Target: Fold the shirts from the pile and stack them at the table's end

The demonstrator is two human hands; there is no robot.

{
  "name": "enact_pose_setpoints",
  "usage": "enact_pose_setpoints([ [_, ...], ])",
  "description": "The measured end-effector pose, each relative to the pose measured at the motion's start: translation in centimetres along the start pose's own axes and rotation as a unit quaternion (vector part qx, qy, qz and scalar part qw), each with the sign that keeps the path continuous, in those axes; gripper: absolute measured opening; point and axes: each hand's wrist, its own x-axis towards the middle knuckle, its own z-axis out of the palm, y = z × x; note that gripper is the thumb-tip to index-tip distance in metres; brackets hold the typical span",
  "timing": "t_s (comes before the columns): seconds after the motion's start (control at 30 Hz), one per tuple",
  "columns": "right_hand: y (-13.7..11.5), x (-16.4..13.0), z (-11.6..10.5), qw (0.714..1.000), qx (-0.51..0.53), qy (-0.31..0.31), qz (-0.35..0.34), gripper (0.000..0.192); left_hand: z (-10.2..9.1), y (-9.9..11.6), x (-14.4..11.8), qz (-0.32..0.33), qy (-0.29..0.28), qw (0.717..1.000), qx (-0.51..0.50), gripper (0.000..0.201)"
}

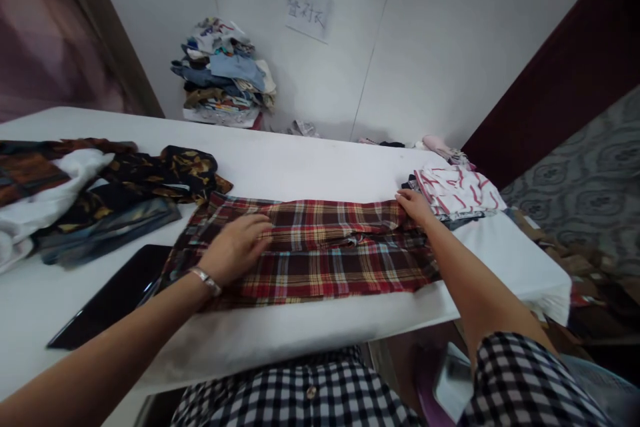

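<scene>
Evidently a fold is being smoothed: the plaid shirt [310, 250] is laid lengthwise on the table [310, 167], pressed flat by the spread left hand [235, 247], its far end pinned by the right hand [413, 203], fingers flat. Next, probably, the ends must be brought together squarely.
</scene>
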Motion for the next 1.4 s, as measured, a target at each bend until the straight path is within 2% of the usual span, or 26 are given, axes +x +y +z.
enact_pose_setpoints([
  [0.13, -2.9, -2.0, 0.3, 0.997, 0.045, 0.04, -0.046, 0.03, 2.9, 5.9, 1.6, 0.14, -0.097, 0.985, -0.024, 0.032],
  [0.2, -5.0, -4.4, 1.0, 0.989, 0.108, 0.012, -0.098, 0.029, 4.3, 8.0, 2.6, 0.181, -0.128, 0.975, 0.005, 0.034],
  [0.27, -6.9, -7.4, 1.8, 0.972, 0.141, -0.046, -0.18, 0.025, 5.6, 9.4, 3.6, 0.187, -0.144, 0.97, 0.049, 0.038],
  [0.3, -7.6, -9.0, 2.2, 0.963, 0.14, -0.07, -0.221, 0.023, 6.1, 9.8, 4.2, 0.183, -0.147, 0.97, 0.069, 0.038],
  [0.37, -8.5, -11.8, 2.9, 0.952, 0.13, -0.076, -0.268, 0.022, 6.8, 10.2, 5.3, 0.174, -0.147, 0.969, 0.097, 0.031],
  [0.47, -8.5, -14.7, 3.9, 0.953, 0.114, -0.058, -0.273, 0.024, 7.0, 10.0, 6.8, 0.149, -0.139, 0.976, 0.075, 0.018],
  [0.6, -8.0, -16.1, 4.8, 0.956, 0.053, -0.094, -0.273, 0.025, 6.4, 9.4, 7.6, 0.036, -0.07, 0.995, -0.069, 0.019],
  [0.63, -8.0, -16.2, 4.9, 0.955, 0.037, -0.104, -0.275, 0.024, 6.4, 9.3, 7.5, 0.027, -0.064, 0.993, -0.095, 0.019],
  [0.7, -8.0, -16.1, 5.0, 0.954, 0.034, -0.118, -0.274, 0.024, 6.4, 9.2, 6.7, 0.065, -0.096, 0.988, -0.107, 0.02],
  [0.8, -7.6, -15.2, 5.0, 0.962, 0.131, -0.108, -0.215, 0.021, 6.8, 9.3, 5.0, 0.147, -0.15, 0.975, -0.067, 0.02],
  [0.93, -5.7, -12.5, 4.7, 0.968, 0.251, -0.018, -0.019, 0.025, 7.4, 10.3, 4.1, 0.174, -0.098, 0.979, -0.031, 0.044],
  [1.0, -4.6, -10.8, 4.1, 0.959, 0.267, 0.013, 0.092, 0.041, 7.7, 11.0, 4.6, 0.183, -0.08, 0.98, -0.013, 0.044],
  [1.1, -3.6, -8.8, 2.9, 0.924, 0.311, 0.016, 0.224, 0.069, 8.1, 11.7, 5.8, 0.173, -0.09, 0.981, 0.015, 0.025],
  [1.2, -3.4, -8.1, 2.4, 0.881, 0.391, 0.007, 0.266, 0.078, 7.9, 11.5, 6.6, 0.127, -0.091, 0.988, -0.016, 0.019],
  [1.27, -3.2, -8.0, 2.3, 0.869, 0.417, 0.021, 0.265, 0.075, 7.6, 10.9, 6.6, 0.08, -0.067, 0.993, -0.051, 0.019],
  [1.33, -2.6, -8.0, 2.2, 0.879, 0.401, 0.054, 0.251, 0.066, 7.3, 10.4, 6.1, 0.047, -0.073, 0.995, -0.057, 0.017],
  [1.4, -1.7, -7.8, 1.7, 0.913, 0.325, 0.106, 0.22, 0.053, 7.2, 10.0, 5.5, 0.05, -0.108, 0.992, -0.036, 0.015],
])
